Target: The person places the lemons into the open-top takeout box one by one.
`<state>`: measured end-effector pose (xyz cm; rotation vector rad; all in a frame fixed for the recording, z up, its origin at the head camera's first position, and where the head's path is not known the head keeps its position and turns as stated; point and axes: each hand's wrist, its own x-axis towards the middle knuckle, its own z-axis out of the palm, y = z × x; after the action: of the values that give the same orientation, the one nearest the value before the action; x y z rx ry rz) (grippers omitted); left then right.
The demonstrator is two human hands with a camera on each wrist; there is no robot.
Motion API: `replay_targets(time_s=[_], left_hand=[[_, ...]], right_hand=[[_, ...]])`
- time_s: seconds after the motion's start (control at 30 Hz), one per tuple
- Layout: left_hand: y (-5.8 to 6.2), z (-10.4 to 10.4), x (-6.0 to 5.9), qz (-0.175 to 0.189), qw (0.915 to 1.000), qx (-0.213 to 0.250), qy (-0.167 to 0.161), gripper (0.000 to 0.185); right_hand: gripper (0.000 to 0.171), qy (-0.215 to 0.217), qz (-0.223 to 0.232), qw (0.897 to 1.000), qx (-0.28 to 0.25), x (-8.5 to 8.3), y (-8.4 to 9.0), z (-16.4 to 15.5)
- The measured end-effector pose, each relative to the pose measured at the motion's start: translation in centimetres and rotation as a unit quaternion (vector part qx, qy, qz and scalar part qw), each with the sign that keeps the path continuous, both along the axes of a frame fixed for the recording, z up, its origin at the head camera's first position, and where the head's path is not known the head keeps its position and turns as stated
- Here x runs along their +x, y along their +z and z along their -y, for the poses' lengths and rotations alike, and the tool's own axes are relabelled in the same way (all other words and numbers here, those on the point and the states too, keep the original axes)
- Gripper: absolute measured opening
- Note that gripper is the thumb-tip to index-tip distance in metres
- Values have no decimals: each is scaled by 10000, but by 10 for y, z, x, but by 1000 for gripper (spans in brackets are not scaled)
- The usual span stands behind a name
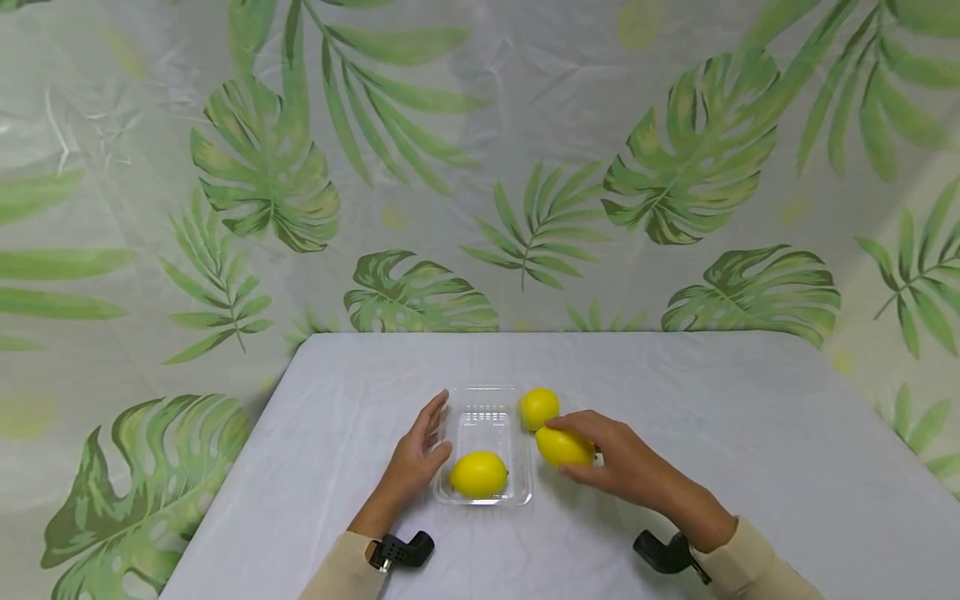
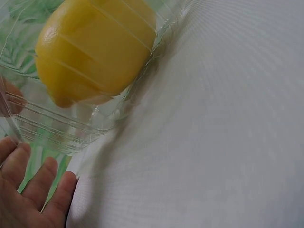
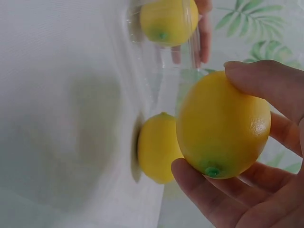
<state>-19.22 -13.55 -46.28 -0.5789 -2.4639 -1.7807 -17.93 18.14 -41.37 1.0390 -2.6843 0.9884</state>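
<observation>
Status: lemons going into the clear tray (image 1: pixel 484 398), judging by the layout — one of three is in.

- Lemon in tray (image 1: pixel 478 473): sits at the near end of the tray, just inboard of the left hand (image 1: pixel 420 454).
- Left hand: fingers straight and relaxed, lying along the tray's left wall, apparently steadying it. Contact looks likely, but the clear plastic makes it hard to confirm from the wrist view. It holds nothing.
- Right hand (image 1: pixel 622 462): thumb and fingers curled round the held lemon (image 1: pixel 564 447), which is just right of the tray. It seems lifted off the bench (image 1: pixel 750 433), though I can't be sure.
- Loose lemon (image 1: pixel 539 407): on the bench just beyond the right hand's fingertips, right beside the tray's far right corner, outside it.

Remaining, as I read it: held lemon into the free far half of the tray, then the loose one.
</observation>
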Motion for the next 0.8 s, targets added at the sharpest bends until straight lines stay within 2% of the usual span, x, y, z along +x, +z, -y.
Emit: replay_targets(time_s=[0.1, 0.53, 0.8], left_hand=[[0, 0, 0, -33, 10000, 16, 17, 67], [0, -1, 1, -27, 10000, 61, 50, 67], [1, -1, 2, -67, 10000, 65, 3, 67]], right_hand=[[53, -10, -149, 9999, -45, -1, 1, 3], [52, -8, -272, 9995, -174, -4, 5, 16], [51, -182, -390, 9988, -223, -8, 6, 26]])
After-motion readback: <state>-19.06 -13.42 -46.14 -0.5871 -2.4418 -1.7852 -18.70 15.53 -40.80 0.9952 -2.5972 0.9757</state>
